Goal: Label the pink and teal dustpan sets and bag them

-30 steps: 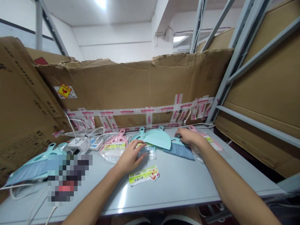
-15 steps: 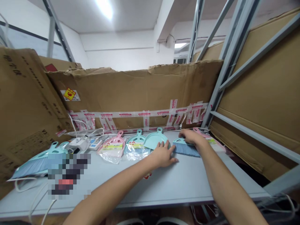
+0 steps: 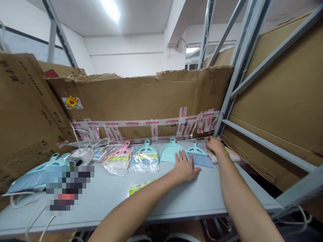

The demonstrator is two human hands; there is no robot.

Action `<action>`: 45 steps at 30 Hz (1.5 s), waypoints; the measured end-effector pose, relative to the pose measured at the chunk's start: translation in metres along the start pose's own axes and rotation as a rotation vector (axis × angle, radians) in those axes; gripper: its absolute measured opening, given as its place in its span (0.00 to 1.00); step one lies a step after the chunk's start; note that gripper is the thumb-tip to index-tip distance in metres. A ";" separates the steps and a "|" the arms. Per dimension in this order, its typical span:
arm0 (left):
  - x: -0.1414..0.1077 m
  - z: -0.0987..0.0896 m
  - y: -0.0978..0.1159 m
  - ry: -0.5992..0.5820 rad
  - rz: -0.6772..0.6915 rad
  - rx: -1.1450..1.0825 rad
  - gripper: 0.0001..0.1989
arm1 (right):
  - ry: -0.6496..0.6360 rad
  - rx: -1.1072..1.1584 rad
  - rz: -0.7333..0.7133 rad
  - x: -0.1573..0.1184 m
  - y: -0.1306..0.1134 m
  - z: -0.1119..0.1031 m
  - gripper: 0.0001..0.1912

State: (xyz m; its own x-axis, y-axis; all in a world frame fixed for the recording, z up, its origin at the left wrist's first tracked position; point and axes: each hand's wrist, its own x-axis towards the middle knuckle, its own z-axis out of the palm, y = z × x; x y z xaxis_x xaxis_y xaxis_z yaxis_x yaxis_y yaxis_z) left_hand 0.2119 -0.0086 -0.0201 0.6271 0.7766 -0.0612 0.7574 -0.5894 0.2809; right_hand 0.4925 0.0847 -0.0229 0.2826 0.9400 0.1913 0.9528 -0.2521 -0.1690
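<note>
My left hand (image 3: 186, 168) lies with spread fingers over the lower right edge of a teal dustpan (image 3: 168, 153), its forefinger beside the bristles of a small teal brush (image 3: 201, 159). The brush lies right of the dustpan, handle toward the back. Farther right, my right hand (image 3: 215, 145) has its fingers curled at the handle end of a wrapped pink dustpan (image 3: 230, 154), which the hand and wrist partly cover. Left of the bare dustpan lie a wrapped teal dustpan set (image 3: 145, 158) and a wrapped pink one (image 3: 119, 157).
A green-yellow label card (image 3: 138, 186) lies near my left forearm. At the left are another teal brush and dustpan (image 3: 35, 178), power strips (image 3: 83, 154) and white cables. Cardboard (image 3: 141, 101) walls the back, and a metal shelf post (image 3: 230, 90) rises at right.
My right hand has left the brush handle and moved right to the wrapped pink dustpan. The teal dustpan has straightened, clear of the wrapped teal set. More of the label card shows.
</note>
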 end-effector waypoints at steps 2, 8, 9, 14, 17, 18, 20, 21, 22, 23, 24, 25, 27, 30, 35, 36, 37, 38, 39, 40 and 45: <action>0.000 0.000 0.000 -0.003 0.003 -0.015 0.51 | -0.014 0.019 0.077 0.001 0.002 0.003 0.26; -0.001 -0.007 -0.006 -0.010 0.030 -0.029 0.48 | -0.063 0.065 0.147 0.003 0.011 -0.018 0.17; -0.001 -0.008 -0.007 -0.006 0.031 -0.028 0.48 | -0.050 0.064 0.158 0.002 0.012 -0.027 0.18; -0.008 -0.019 -0.011 0.153 0.075 -0.308 0.46 | 0.200 0.207 0.136 -0.011 -0.006 -0.077 0.22; -0.020 -0.029 -0.021 0.295 0.185 -0.782 0.39 | 0.370 0.459 0.066 -0.025 -0.037 -0.093 0.28; -0.024 -0.032 -0.027 0.302 0.204 -0.954 0.37 | 0.386 0.567 0.036 -0.030 -0.049 -0.094 0.30; -0.033 -0.036 -0.045 0.329 0.147 -1.237 0.36 | 0.336 0.754 -0.044 -0.037 -0.074 -0.089 0.31; -0.037 -0.038 -0.056 0.365 0.086 -1.334 0.36 | 0.285 0.820 -0.084 -0.040 -0.086 -0.084 0.31; -0.041 -0.039 -0.069 0.391 0.023 -1.413 0.36 | 0.224 0.861 -0.119 -0.042 -0.098 -0.078 0.32; -0.045 -0.041 -0.082 0.366 -0.032 -1.495 0.34 | 0.164 0.876 -0.149 -0.044 -0.110 -0.071 0.32; -0.049 -0.042 -0.096 0.340 -0.083 -1.539 0.33 | 0.114 0.870 -0.171 -0.045 -0.122 -0.064 0.31; -0.052 -0.044 -0.109 0.327 -0.125 -1.548 0.32 | 0.075 0.849 -0.189 -0.047 -0.133 -0.058 0.31; -0.058 -0.047 -0.132 0.351 -0.164 -1.540 0.31 | 0.061 0.794 -0.226 -0.050 -0.153 -0.045 0.27; -0.064 -0.050 -0.155 0.421 -0.182 -1.538 0.29 | 0.129 0.789 -0.263 -0.055 -0.174 -0.031 0.19; -0.071 -0.048 -0.166 0.491 -0.158 -1.629 0.29 | 0.088 1.166 -0.176 -0.057 -0.180 -0.013 0.18; -0.073 -0.049 -0.166 0.488 -0.155 -1.641 0.29 | 0.070 1.248 -0.152 -0.056 -0.178 -0.010 0.20; -0.074 -0.049 -0.167 0.484 -0.158 -1.649 0.28 | 0.032 1.321 -0.130 -0.054 -0.176 -0.009 0.22; -0.075 -0.049 -0.168 0.482 -0.168 -1.657 0.27 | -0.026 1.386 -0.111 -0.053 -0.174 -0.007 0.21; -0.076 -0.050 -0.169 0.480 -0.188 -1.667 0.26 | -0.099 1.442 -0.097 -0.052 -0.172 -0.007 0.20; -0.076 -0.051 -0.171 0.484 -0.218 -1.682 0.24 | -0.176 1.489 -0.085 -0.052 -0.170 -0.007 0.18; -0.078 -0.065 -0.180 0.434 -0.353 -1.824 0.16 | -0.430 1.615 -0.026 -0.059 -0.171 -0.012 0.11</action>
State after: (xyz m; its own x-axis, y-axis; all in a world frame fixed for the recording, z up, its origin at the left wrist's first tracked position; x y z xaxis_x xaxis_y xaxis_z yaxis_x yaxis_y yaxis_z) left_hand 0.0154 0.0513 -0.0035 0.2075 0.9567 -0.2040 -0.4447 0.2780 0.8515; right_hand 0.3139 0.0694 0.0063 -0.0404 0.9992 -0.0050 -0.2065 -0.0133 -0.9783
